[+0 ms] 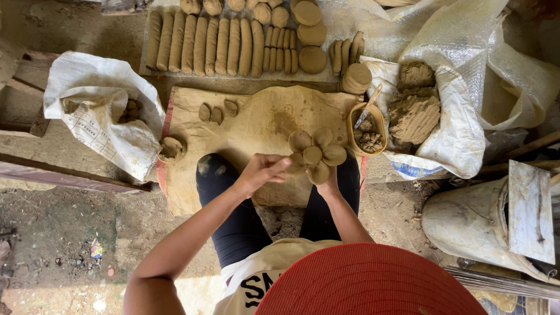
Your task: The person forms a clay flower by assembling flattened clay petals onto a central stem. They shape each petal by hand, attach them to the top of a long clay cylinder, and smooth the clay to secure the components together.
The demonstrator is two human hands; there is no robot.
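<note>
A person is sitting on a dirt floor [52,233] with a clay-smeared board [256,116] lying across the knees and serving as the worktop. The left hand [262,170] is pinching, fingertips closed, at the left edge of a clay flower [315,154], which is being held over the near edge of the board; the right hand [329,186] is supporting it from beneath, its fingers hidden, so I cannot tell how they are curled. The flower is lying flat, face up, showing four round petals around a central disc, with no clear long axis. Three small clay lumps [216,112] are resting near the board's far left corner, and a clay bowl [172,147] is sitting at its left edge. At the right edge a small basket [367,125] is holding clay bits and a tool. Beyond the far edge about nine long clay rolls [204,44] are lying side by side, their long axes running away from the person, beside stacked clay discs [309,35]. Raw clay blocks [415,108] are sitting on white sacking [461,134] to the right.
</note>
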